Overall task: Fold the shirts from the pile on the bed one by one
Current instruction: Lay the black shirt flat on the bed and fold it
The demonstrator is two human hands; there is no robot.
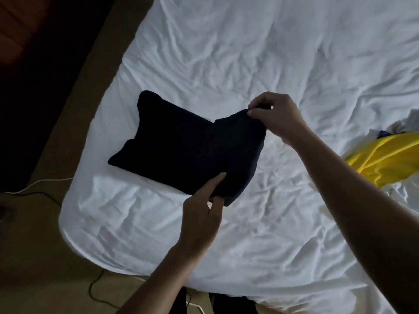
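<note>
Nearest, the left hand point(199, 214) grips the near corner of the dark navy, soft-knit shirt point(181, 146). Its index finger lies straight on top of the cloth while the other fingers curl round the edge, probably to pin the layers so they do not slip. The shirt lies flat on the near left part of the rumpled white bed sheet point(249, 53), already narrowed to a rough rectangle, with its right end raised. The right hand point(278, 118) pinches the far corner of that same end between thumb and fingertips. Holding both corners keeps the edge taut and level, which suits carrying it over for the next fold. At the right edge waits a crumpled bright yellow garment point(385, 159) with pale cloth beside it, likely the remaining pile. No brand, label or writing can be read.
</note>
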